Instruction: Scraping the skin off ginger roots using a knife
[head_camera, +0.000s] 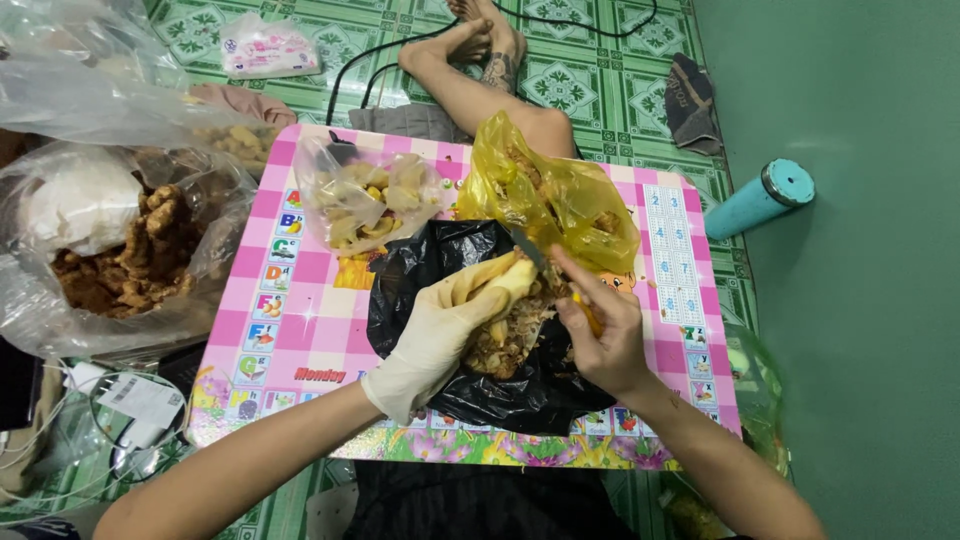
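- Two hands work over a black plastic bag (470, 380) that lies spread on a low pink desk (300, 320) with picture squares along its edge.
- The left hand (440, 335) wears a cream rubber glove; its fingers are closed around a pale yellow piece of root (512, 280), which it holds just above the black bag.
- The right hand (600, 335) is bare. Its fingers are clamped on the yellow handle of a small knife (530, 250), and the dark blade touches the top end of the root.
- Brown peelings (505, 340) lie in a heap on the black bag, directly under the root and between the two hands.
- Behind the black bag, touching its far edge, stands a yellow plastic bag (550, 195) with brownish pieces inside.
- Left of the yellow bag, also beyond the black bag, is a clear plastic bag (365, 200) with pale cut pieces.
- Far left of the black bag, off the desk, a big clear bag (120, 250) holds many knobbly brown roots.
- Well to the right of the black bag, a teal bottle (760, 200) lies on the green floor (860, 350).
- Beyond the desk, a person's bare leg (480, 90) rests on the patterned floor tiles.
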